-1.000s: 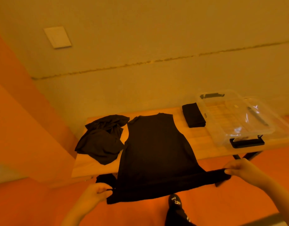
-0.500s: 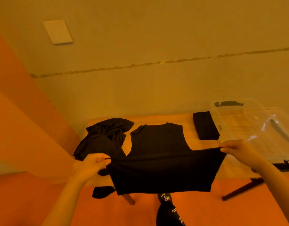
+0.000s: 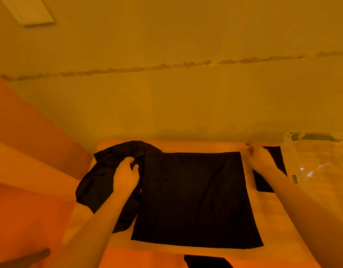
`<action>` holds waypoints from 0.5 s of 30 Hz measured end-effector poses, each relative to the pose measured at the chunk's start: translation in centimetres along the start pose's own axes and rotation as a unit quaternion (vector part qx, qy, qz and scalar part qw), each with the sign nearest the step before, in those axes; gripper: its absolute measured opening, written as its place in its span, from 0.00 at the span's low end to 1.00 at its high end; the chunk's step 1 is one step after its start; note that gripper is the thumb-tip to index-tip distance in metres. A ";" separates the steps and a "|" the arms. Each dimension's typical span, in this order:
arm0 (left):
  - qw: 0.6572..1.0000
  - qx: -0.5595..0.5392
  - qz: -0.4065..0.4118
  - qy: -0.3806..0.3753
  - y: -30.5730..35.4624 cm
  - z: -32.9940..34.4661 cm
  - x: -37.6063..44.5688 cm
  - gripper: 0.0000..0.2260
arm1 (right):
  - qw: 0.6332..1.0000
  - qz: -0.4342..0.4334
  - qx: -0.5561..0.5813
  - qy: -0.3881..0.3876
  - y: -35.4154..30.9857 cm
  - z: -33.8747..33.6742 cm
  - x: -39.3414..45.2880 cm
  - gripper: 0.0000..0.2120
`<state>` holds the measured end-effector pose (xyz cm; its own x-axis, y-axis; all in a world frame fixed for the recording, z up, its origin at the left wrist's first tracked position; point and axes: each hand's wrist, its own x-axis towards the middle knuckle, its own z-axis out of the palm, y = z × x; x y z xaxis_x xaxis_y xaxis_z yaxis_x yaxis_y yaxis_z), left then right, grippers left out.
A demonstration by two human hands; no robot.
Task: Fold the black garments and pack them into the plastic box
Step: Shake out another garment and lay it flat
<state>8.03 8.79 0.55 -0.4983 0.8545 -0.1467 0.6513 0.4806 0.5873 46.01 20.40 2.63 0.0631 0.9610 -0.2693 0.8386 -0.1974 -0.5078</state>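
A black sleeveless top (image 3: 195,196) lies doubled over as a flat rectangle in the middle of the wooden table (image 3: 275,219). My left hand (image 3: 126,175) is curled at its far left corner, over a crumpled pile of black garments (image 3: 97,178). At the far right corner my right hand (image 3: 257,157) pinches the hem. A small folded black garment (image 3: 276,159) lies just right of that hand, partly hidden by my wrist. The clear plastic box (image 3: 321,163) stands at the table's right end, cut off by the frame.
A pale wall rises directly behind the table. The box carries a black handle (image 3: 313,136) at its far end. Orange floor shows left of and below the table, and a dark foot (image 3: 205,262) shows at the bottom edge.
Both hands lifted the top's bottom hem from below the near table edge and carried it to the far side, folding the top in half. The view has come closer to the table.
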 end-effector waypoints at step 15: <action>0.910 0.314 0.219 -0.161 -15.3 6.4 -20.0 0.30 | 0.937 -0.151 -0.279 -0.147 16.0 12.4 -22.9 0.31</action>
<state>11.74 -14.35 -10.61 0.0156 0.9558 -0.2936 0.9958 0.0116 0.0908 51.32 -7.20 -9.48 -0.3061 0.8454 -0.4378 0.9515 0.2865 -0.1120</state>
